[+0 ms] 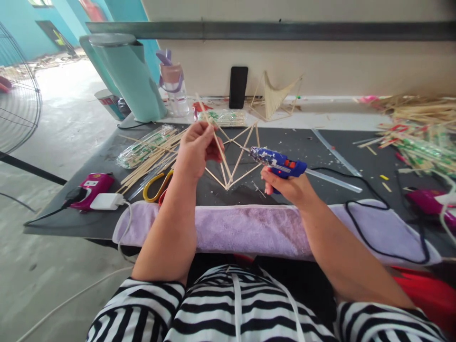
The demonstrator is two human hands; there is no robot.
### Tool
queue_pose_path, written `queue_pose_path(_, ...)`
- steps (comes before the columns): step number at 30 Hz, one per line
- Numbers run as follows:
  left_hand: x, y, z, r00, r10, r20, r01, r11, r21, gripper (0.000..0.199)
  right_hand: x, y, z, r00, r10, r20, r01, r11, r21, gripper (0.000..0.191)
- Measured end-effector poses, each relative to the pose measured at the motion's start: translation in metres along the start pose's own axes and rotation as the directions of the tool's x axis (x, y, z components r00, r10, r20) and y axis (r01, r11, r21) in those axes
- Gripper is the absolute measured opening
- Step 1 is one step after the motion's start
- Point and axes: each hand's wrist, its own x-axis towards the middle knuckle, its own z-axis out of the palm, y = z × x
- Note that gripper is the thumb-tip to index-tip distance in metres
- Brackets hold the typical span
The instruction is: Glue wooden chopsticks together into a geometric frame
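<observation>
My left hand (200,146) pinches a thin wooden stick (220,151), which slants up past the fingers. Its lower end comes down near the front corner of a frame of joined wooden sticks (243,151) on the dark table. Wrapped around a blue glue gun (281,162), my right hand (287,186) is to the right of that frame. The gun's nozzle end is smeared with whitish glue and points left, close to a slanting stick of the frame. A clear glue stick (335,180) extends behind the gun. My left fingers partly hide the frame's left side.
Loose sticks (153,154) and yellow-handled scissors (155,187) lie left. A folded purple towel (245,230) lines the front edge. A phone (238,88), a bottle (174,88) and a finished-looking stick model (276,97) stand behind. The gun's black cord (359,202) loops right.
</observation>
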Motion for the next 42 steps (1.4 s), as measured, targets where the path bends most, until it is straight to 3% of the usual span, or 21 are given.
queue_pose_path(2, -0.004, 0.002, 0.003, 0.970, -0.105, 0.221, 0.095, 0.994, 0.055, 0.016, 0.001, -0.001, -0.002, 0.999, -0.012, -0.053, 0.015, 0.999, 0.046, 0.032)
queue_pose_path(4, -0.008, 0.003, 0.006, 0.900, -0.212, 0.381, 0.174, 0.976, 0.132, 0.018, 0.001, -0.004, -0.004, 0.992, -0.017, -0.124, 0.030, 0.994, 0.103, 0.032)
queue_pose_path(6, -0.010, 0.003, 0.008, 0.836, -0.288, 0.468, 0.219, 0.956, 0.197, 0.020, 0.001, -0.008, -0.007, 0.982, -0.018, -0.189, 0.047, 0.988, 0.149, 0.032)
queue_pose_path(9, -0.010, 0.002, 0.010, 0.792, -0.347, 0.503, 0.246, 0.935, 0.257, 0.023, 0.001, -0.012, -0.011, 0.975, -0.022, -0.219, 0.061, 0.984, 0.169, 0.032)
queue_pose_path(18, -0.012, 0.005, 0.015, 0.777, -0.389, 0.494, 0.227, 0.906, 0.356, 0.026, 0.002, -0.001, -0.008, 0.962, -0.004, -0.271, 0.017, 0.999, 0.043, 0.028)
queue_pose_path(42, -0.010, 0.002, 0.015, 0.773, -0.387, 0.503, 0.200, 0.900, 0.387, 0.015, 0.004, 0.004, -0.013, 0.981, -0.041, -0.188, 0.019, 0.993, -0.117, 0.037)
